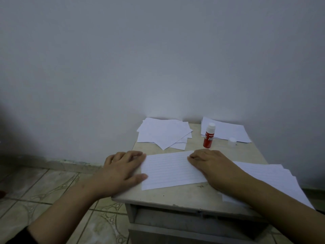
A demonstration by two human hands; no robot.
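A lined white sheet [169,170] lies flat on the small beige table [175,195]. My left hand [121,170] rests on its left edge, fingers spread and thumb on the paper. My right hand [209,164] presses flat on the sheet's right part, fingers pointing left. A red glue stick [208,136] stands upright with its white tip bare, just beyond my right hand. Its clear cap [232,141] lies to the right of it.
A loose pile of white papers [164,133] sits at the table's back left, another stack [226,131] at the back right, and more sheets [274,180] lie under my right forearm. The table stands against a white wall; tiled floor [58,187] lies to the left.
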